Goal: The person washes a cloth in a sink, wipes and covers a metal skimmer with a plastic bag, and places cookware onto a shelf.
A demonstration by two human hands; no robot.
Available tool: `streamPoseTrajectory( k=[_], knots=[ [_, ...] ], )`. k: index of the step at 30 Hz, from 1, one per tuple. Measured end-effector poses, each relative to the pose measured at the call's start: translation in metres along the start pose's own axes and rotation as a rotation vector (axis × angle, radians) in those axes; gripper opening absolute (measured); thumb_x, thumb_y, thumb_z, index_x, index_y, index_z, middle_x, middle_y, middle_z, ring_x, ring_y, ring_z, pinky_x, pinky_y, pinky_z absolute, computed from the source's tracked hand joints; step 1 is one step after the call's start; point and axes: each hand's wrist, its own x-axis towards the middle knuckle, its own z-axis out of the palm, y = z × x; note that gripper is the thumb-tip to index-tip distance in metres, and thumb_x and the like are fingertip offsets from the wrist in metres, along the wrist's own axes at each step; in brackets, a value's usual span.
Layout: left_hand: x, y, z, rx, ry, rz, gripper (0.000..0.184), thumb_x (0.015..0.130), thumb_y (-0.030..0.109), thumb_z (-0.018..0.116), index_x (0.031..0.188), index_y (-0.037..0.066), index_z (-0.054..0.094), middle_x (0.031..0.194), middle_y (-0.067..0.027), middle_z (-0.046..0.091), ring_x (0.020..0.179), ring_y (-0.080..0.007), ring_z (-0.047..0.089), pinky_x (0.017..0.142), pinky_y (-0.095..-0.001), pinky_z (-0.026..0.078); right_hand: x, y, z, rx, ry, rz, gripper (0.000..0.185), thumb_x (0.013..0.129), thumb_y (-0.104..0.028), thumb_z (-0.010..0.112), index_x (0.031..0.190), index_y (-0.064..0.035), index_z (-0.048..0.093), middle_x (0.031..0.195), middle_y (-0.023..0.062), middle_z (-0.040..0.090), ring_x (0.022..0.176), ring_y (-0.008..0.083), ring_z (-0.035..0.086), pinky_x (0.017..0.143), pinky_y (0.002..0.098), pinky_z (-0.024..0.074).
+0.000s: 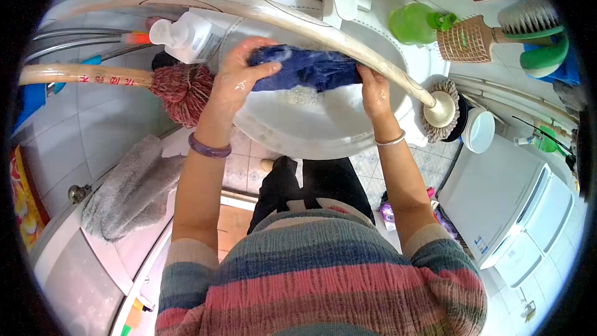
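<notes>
A wet dark blue cloth (305, 68), streaked with suds, is stretched sideways over the white washbasin (298, 143). My left hand (239, 74) grips its left end, thumb on top and fingers behind. At the opposite end my right hand (375, 92) holds the fabric, its fingers partly hidden behind the cloth. Both hands look wet and soapy. Below the cloth, a patch of foam (298, 96) lies in the bowl. The cloth's exact kind cannot be made out.
A long pale pole (273, 7) with a round mop head (441, 112) crosses the basin. A red mop (183, 90) and a white pump bottle (186, 36) stand left. At right are a green bottle (413, 23), hanging brushes (528, 18) and a white washing machine (491, 193).
</notes>
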Motion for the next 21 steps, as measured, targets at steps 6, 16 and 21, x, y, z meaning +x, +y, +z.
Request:
streamPoseTrajectory(
  k=[6,16,21],
  knots=[
    [-0.003,0.019,-0.019,0.187,0.088,-0.011,0.027,0.080,0.009,0.063,0.104,-0.002,0.059,0.092,-0.0048,0.063,0.082,-0.0099,0.056,0.076,-0.0218,0.044,-0.023,-0.038,-0.023,0.108,-0.043,0.019,0.023,0.083,-0.005,0.057,0.105,0.0013,0.058,0.102,0.0061,0.060,0.097,0.0132,0.052,0.088,0.0258,0.0382],
    [0.003,-0.017,-0.009,0.173,0.272,-0.114,0.063,0.079,0.024,0.065,0.133,0.006,0.037,0.123,-0.0187,0.046,0.105,-0.0233,0.050,0.090,-0.0297,0.038,0.003,-0.006,-0.016,-1.055,-0.106,-0.404,0.048,0.075,-0.025,0.063,0.118,-0.0063,0.050,0.110,0.0220,0.054,0.104,0.0345,0.051,0.089,0.0407,0.0400],
    [-0.002,-0.043,0.009,0.015,0.189,-0.486,0.070,0.079,0.032,0.064,0.136,0.011,0.030,0.136,-0.0167,0.034,0.123,-0.0275,0.036,0.093,-0.0424,0.034,0.011,0.068,0.054,-1.531,-0.353,-0.375,0.046,0.077,-0.018,0.056,0.122,-0.0136,0.049,0.101,0.0128,0.056,0.101,0.0284,0.051,0.091,0.0430,0.0378]
  ],
)
